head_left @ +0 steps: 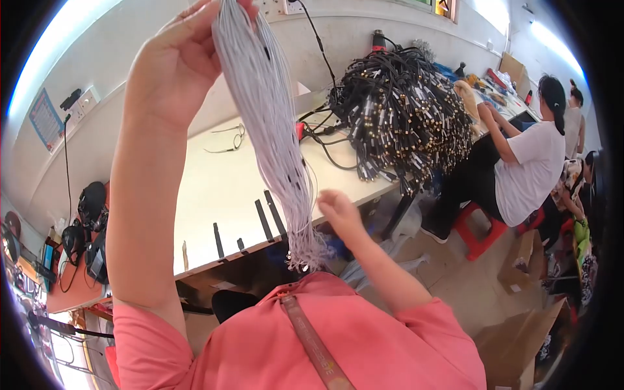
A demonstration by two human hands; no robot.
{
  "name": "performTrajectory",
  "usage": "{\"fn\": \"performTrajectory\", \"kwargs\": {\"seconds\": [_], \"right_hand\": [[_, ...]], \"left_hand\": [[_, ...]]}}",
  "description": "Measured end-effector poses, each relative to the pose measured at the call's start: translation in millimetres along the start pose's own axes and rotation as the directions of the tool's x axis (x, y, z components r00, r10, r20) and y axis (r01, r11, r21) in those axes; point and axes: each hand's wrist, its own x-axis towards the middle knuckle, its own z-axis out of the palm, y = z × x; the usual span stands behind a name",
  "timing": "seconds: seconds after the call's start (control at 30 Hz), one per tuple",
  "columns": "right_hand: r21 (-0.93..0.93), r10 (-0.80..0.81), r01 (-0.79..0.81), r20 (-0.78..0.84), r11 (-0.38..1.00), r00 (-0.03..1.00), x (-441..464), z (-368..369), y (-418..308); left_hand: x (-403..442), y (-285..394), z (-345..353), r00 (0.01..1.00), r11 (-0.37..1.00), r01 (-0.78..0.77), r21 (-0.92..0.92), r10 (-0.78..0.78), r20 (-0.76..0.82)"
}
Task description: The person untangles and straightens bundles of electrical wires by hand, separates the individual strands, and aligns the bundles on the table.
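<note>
My left hand [179,68] is raised at the top left, closed around the upper end of a long bundle of thin grey wires [260,110]. The bundle hangs down in front of me, with a few small dark marks along it. Its frayed, curly lower ends [305,250] reach close to my chest. Beside the lower part of the bundle, on its right, is my right hand [339,211], fingers curled together and slightly blurred. Whether a strand lies between those fingers is too small to make out.
A large heap of black cables with gold tips [409,110] covers the table's [208,182] far right. Eyeglasses [234,140] and black strips [263,220] are on the tabletop. A person in white [533,172] sits on a red stool [478,234]. Cardboard boxes [513,344] stand at right.
</note>
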Motion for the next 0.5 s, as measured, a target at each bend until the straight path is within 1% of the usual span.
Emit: {"fn": "performTrajectory", "kwargs": {"seconds": [0.03,0.07,0.1,0.2,0.23,0.3,0.33,0.37,0.4,0.43,0.47,0.5], "right_hand": [[0.073,0.107,-0.116,0.114,0.991,0.988,-13,1,4],[0.131,0.201,-0.235,0.233,0.963,0.952,-25,6,-2],[0.106,0.207,-0.247,0.297,0.963,0.932,-28,8,10],[-0.131,0.028,0.008,0.268,0.991,0.963,-23,13,4],[-0.12,0.023,0.007,0.245,0.993,0.969,-22,14,4],[-0.206,0.002,0.035,0.178,0.978,0.984,-20,5,-9],[-0.251,-0.014,0.049,0.138,0.967,0.99,-19,-4,-19],[-0.409,-0.109,0.106,0.017,0.907,0.994,-17,-15,-31],[-0.419,-0.149,0.1,-0.087,0.902,0.985,-15,-28,-41],[-0.389,-0.24,0.16,-0.167,0.907,0.956,-13,-46,-40],[-0.371,-0.328,0.223,-0.248,0.901,0.912,-12,-61,-43],[-0.378,-0.35,0.226,-0.301,0.898,0.887,-15,-72,-47]], "left_hand": [[1,-2,4,1.0,1.0,-0.002,-0.027,0.002,0.005],[2,-2,8,1.0,0.998,-0.005,-0.055,0.006,0.01],[2,0,8,0.992,0.997,0.012,-0.078,-0.002,0.128],[6,-11,15,0.985,0.984,-0.069,-0.166,0.093,0.142],[2,-12,19,0.981,0.979,-0.114,-0.168,0.138,0.138],[-12,-13,29,0.964,0.964,-0.198,-0.176,0.224,0.14],[-18,-15,34,0.946,0.951,-0.284,-0.121,0.299,0.129],[-24,-17,39,0.92,0.928,-0.365,-0.07,0.371,0.124],[-26,-19,43,0.906,0.911,-0.413,-0.027,0.413,0.097],[-28,-20,47,0.888,0.889,-0.457,0.019,0.454,0.069],[-29,-19,49,0.881,0.88,-0.472,0.057,0.472,0.013],[-29,-21,48,0.883,0.882,-0.469,0.048,0.469,0.006]]}}
